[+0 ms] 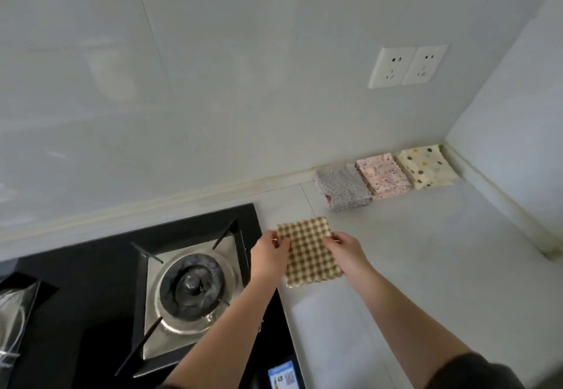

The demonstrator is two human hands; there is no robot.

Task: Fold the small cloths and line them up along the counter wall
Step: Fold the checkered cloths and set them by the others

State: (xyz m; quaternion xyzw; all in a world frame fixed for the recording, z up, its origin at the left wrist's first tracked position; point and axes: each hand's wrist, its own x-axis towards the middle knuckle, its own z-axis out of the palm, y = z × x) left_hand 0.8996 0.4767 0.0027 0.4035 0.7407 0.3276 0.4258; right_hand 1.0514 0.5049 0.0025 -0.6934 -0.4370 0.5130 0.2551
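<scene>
A folded brown-and-cream checked cloth (308,251) lies on the white counter (426,251) just right of the stove. My left hand (268,256) pinches its left edge and my right hand (347,251) grips its right edge. Three folded cloths sit in a row against the back wall: a grey dotted cloth (344,187), a pink speckled cloth (383,175) and a cream polka-dot cloth (426,166) in the corner. They touch side by side.
A black gas stove (91,312) with a metal burner (192,285) fills the left. A double wall socket (406,66) sits above the row. A side wall (518,114) closes the counter on the right.
</scene>
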